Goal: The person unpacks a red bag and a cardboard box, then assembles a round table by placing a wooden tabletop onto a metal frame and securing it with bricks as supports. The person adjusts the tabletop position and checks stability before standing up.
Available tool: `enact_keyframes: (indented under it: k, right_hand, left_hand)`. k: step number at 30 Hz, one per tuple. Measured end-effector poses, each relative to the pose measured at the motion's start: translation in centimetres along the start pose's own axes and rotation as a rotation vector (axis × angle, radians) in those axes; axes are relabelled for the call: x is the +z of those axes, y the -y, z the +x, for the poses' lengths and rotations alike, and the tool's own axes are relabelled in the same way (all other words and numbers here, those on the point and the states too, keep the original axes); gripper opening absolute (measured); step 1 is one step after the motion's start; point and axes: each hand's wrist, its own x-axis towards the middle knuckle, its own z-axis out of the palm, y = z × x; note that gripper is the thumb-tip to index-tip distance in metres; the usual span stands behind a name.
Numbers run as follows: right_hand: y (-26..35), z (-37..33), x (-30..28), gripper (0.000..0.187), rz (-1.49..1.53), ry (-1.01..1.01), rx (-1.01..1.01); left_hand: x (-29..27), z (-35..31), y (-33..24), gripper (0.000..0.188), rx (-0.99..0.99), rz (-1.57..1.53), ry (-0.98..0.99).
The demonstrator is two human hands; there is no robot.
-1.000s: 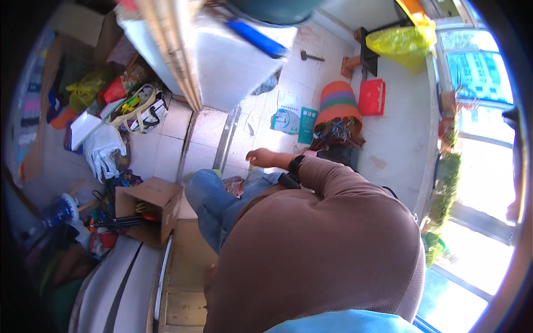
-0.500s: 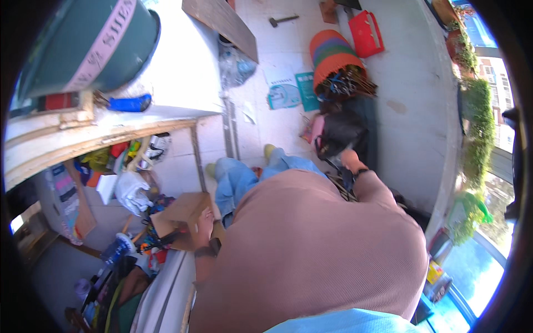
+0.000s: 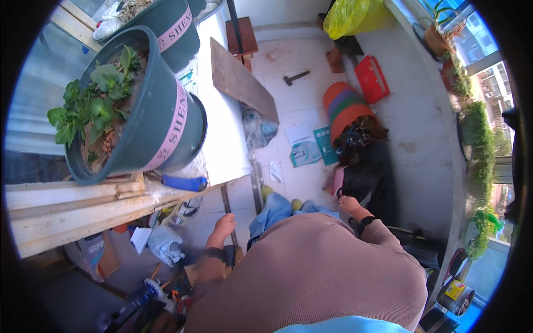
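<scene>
My left hand (image 3: 224,227) is raised beside my leg with its fingers curled in, and nothing shows in it. Part of a brown cardboard box (image 3: 191,273) shows below that wrist, mostly hidden by my arm. At the right, my right hand (image 3: 348,206) is closed at the near edge of a black bag (image 3: 369,186) with a pink side. Something small and dark shows at its fingertips, too small to name. Just beyond the bag lies an orange, purple and green striped basket (image 3: 350,108), tipped on its side and full of dark, tangled items.
Potted plants in a green pot (image 3: 183,125) stand on the left shelf, near a blue-handled tool (image 3: 185,183). A wooden board (image 3: 241,80) leans there. A hammer (image 3: 296,77), leaflets (image 3: 305,152) and a red folder (image 3: 372,79) are farther off. Clutter fills the space under the shelf.
My left hand has let go of the cardboard box and come up away from it. My right hand stays by the black bag. The view has tilted up, showing more of the shelf and far floor.
</scene>
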Motion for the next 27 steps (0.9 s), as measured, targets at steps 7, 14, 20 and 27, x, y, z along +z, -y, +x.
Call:
enact_keyframes:
  k: [7, 14, 20, 27]
  right_hand:
    - [8.9, 4.4, -8.0, 0.006, 0.576, -0.08, 0.186]
    - [10.7, 5.6, -8.4, 0.022, 0.141, 0.319, 0.043]
    - [5.8, 11.7, -10.3, 0.02, -0.071, 0.36, -0.112]
    - [-0.2, 23.7, -15.5, 0.02, -0.105, 0.352, -0.262]
  left_hand:
    - [-2.1, 6.1, -4.6, 0.034, 0.125, -0.329, -0.025]
    - [-0.5, 8.9, -9.7, 0.034, 0.158, -0.583, 0.087]
    - [0.6, 11.2, -11.9, 0.034, -0.032, -0.733, 0.111]
    - [-0.9, 15.5, -18.8, 0.046, -0.203, -0.92, -0.035]
